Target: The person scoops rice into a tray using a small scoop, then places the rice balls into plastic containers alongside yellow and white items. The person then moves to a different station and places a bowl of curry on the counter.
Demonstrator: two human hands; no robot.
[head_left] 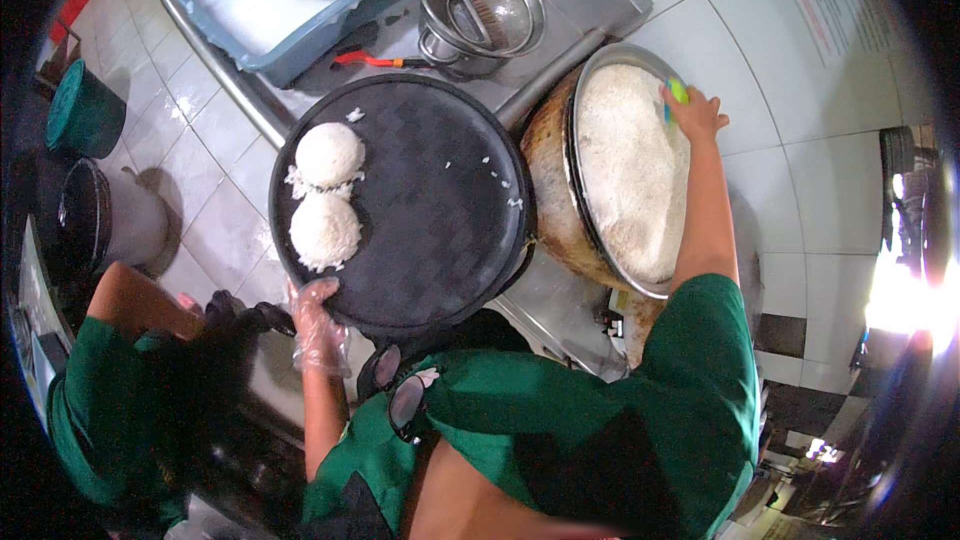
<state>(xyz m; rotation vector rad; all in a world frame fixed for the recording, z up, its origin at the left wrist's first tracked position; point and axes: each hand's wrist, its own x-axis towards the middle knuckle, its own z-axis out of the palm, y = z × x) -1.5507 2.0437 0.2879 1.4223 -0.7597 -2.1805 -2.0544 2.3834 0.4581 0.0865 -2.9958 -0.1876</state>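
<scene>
My left hand (318, 325), in a clear plastic glove, grips the near left rim of a round black tray (430, 230). Two domed mounds of white rice, a far one (330, 155) and a nearer one (325, 230), sit close together on the tray's left side, with loose grains scattered about. Over the far right rim of a big pot (548, 175), my bare right hand (700, 118) is closed around a small green and blue object (678, 92), whose kind is partly hidden by the fingers. White rice (630, 170) fills the pot nearly to its rim.
Beyond the tray, a metal counter holds a blue-grey tub (285, 65), a metal bowl (510, 15) with a brush in it and a red-handled tool (375, 60). A green bucket (88, 110) stands on the tiled floor. Another person's green sleeve (85, 380) is close on the left.
</scene>
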